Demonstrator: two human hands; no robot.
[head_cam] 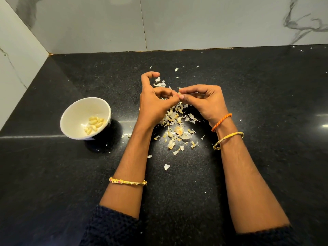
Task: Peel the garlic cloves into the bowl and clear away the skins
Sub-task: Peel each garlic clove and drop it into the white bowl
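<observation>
Both your hands pinch one garlic clove (180, 94), frame centre.
Your left hand (156, 100) and right hand (204, 102) curl fingertips on it above skins (174, 121); left forefinger raised.

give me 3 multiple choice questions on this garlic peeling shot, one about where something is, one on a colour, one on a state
1. Where does the bowl stand relative to the hands?
A. to the person's left
B. to the person's right
C. behind the skins, against the wall

2. What colour is the braided band on the right wrist?
A. green
B. orange
C. blue

3. What is the state of the garlic clove?
A. lying in the bowl
B. lying alone on the counter
C. pinched between both hands above the pile of skins

Answers:
1. A, the bowl sits on the black counter left of the left hand.
2. B, the band is plainly orange.
3. C, the left hand and right hand meet on the clove over the skins.
</observation>
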